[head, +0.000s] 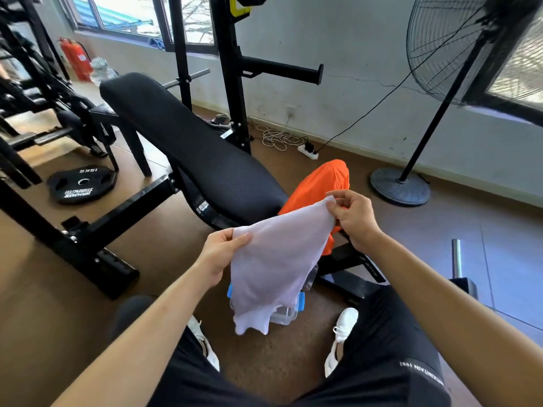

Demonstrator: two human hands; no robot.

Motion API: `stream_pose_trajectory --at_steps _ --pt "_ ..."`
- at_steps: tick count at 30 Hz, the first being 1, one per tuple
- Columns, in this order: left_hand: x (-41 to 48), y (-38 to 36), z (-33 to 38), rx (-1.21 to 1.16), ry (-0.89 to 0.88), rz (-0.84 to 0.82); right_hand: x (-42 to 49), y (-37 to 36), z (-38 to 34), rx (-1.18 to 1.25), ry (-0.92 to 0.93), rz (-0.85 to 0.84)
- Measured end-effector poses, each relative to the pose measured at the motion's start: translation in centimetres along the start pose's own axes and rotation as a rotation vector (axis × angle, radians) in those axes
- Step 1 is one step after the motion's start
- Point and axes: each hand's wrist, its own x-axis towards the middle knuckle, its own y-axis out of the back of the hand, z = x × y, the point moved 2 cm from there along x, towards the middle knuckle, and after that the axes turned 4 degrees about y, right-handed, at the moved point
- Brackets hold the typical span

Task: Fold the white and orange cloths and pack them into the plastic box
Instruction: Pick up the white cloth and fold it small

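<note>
Gym floor [58,289], brown, with a black padded counter [182,136] (a weight bench, really) as the landmark. Orange cloth [320,186] lies heaped on the counter's near end, untouched. White cloth [279,265] hangs in the air just in front of that end, spread between both hands. Left hand [219,254] pinches one upper corner; right hand [355,218] pinches the other, held higher, fingers closed on the hem. Plastic box [283,315] sits on the floor in front of the counter's near end, mostly hidden beneath the hanging cloth. Step in hand looks like the first fold. To do it well: level the two corners, let the cloth drop straight, then bring corner to corner with edges matched.
</note>
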Motion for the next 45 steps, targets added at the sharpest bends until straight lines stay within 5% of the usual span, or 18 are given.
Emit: stream_pose_trajectory --at_steps 5,10,13,19,27,33,37,45 --pt "-0.6 -0.2 1.5 0.023 -0.101 -0.001 0.0 0.0 0.4 0.027 -0.079 -0.091" --pt "-0.2 -0.6 4.5 -0.109 -0.187 0.006 0.5 -0.6 -0.4 0.490 -0.073 -0.091" --pt "0.6 -1.1 4.1 -0.088 -0.145 0.035 -3.2 -4.2 3.5 0.326 -0.196 -0.269" --pt "1.1 0.3 3.7 0.023 -0.082 0.098 -4.9 -6.6 6.6 0.188 -0.426 -0.129" --pt "1.7 2.0 5.8 0.090 -0.123 0.224 0.6 -4.6 2.7 0.040 -0.245 -0.222" --pt "1.7 1.4 9.5 -0.164 -0.149 0.170 0.5 -3.6 -0.5 0.367 -0.049 -0.260" --pt "2.2 1.2 9.3 -0.232 -0.111 0.143 -2.6 -5.5 5.0 0.046 -0.095 -0.347" --pt "3.2 3.5 7.2 -0.193 -0.032 0.221 -2.5 -5.9 6.6 0.056 -0.248 -0.228"
